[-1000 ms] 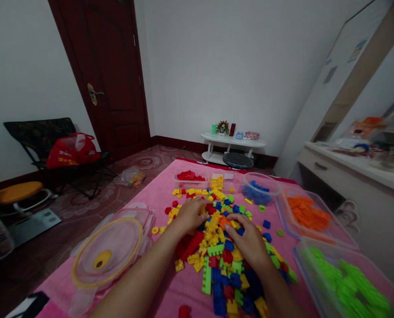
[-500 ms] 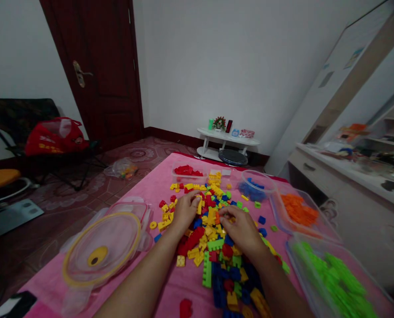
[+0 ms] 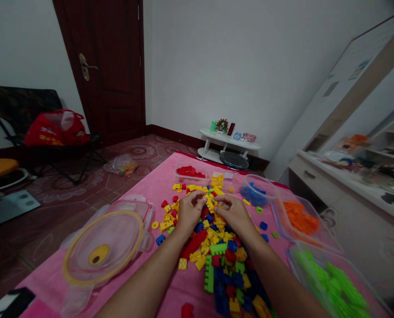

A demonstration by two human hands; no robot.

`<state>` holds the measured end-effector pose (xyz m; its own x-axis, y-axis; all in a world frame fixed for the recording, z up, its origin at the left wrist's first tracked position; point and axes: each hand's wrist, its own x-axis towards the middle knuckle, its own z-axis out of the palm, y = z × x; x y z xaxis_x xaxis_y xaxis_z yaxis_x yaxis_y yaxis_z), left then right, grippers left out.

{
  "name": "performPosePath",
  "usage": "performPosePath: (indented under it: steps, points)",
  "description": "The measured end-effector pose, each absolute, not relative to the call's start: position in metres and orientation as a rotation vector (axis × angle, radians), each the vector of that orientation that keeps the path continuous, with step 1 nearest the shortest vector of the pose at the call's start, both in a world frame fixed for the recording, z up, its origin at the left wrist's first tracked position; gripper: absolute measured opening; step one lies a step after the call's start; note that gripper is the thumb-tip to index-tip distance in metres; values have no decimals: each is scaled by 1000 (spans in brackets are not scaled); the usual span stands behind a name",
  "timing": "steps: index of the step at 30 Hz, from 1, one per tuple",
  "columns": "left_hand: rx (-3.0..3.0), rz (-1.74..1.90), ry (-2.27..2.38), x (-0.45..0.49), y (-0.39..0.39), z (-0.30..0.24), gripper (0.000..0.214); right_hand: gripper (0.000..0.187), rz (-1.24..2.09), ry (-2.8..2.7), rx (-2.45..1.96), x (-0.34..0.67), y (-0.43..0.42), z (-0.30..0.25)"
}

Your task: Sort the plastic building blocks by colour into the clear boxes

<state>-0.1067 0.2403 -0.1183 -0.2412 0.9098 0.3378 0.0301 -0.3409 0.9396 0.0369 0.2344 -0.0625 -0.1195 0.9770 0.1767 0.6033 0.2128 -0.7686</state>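
Over the far part of a heap of mixed toy building bricks (image 3: pixel 218 247), my two hands are close together. My left hand (image 3: pixel 190 214) has thumb and fingers curled at a yellow building brick (image 3: pixel 210 204) between the hands. From the other side, my right hand (image 3: pixel 235 215) bends its fingers inward near the same brick; its fingertips partly hide what they pinch. Yellow, red, blue and green bricks lie under and around both hands. A long red piece (image 3: pixel 195 244) rests below the left hand, a green strip (image 3: pixel 209 274) nearer me.
Clear tubs hold sorted bricks: red (image 3: pixel 192 177), blue (image 3: pixel 259 179), orange (image 3: pixel 323 238), green (image 3: pixel 292 265). Yellow ones stand in another box at the back. Transparent lids (image 3: pixel 137 247) lie at left on the pink cloth (image 3: pixel 160 174). A black-and-white object (image 3: pixel 13 302) sits at the near left corner.
Both hands have come closer together, the right one moving away from me and to the left. The yellow brick at my left fingers is now between the hands. The camera view has shifted slightly.
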Motion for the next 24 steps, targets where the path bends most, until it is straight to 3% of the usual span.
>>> performPosePath:
  steps: [4, 7, 17, 24]
  points:
    - [1288, 1656, 1115, -105, 237, -115, 19, 42, 1141, -1495, -1360, 30, 229, -61]
    - [1285, 1649, 1126, -105, 235, -113, 14, 42, 1238, -1444, -1369, 25, 226, -66]
    - [1296, 1580, 1115, -103, 233, -111, 18, 28, 1157, -1475, -1380, 40, 243, -64]
    - [1358, 1515, 1178, -105, 232, -116, 20, 17, 793, -1340, -1431, 59, 331, -33]
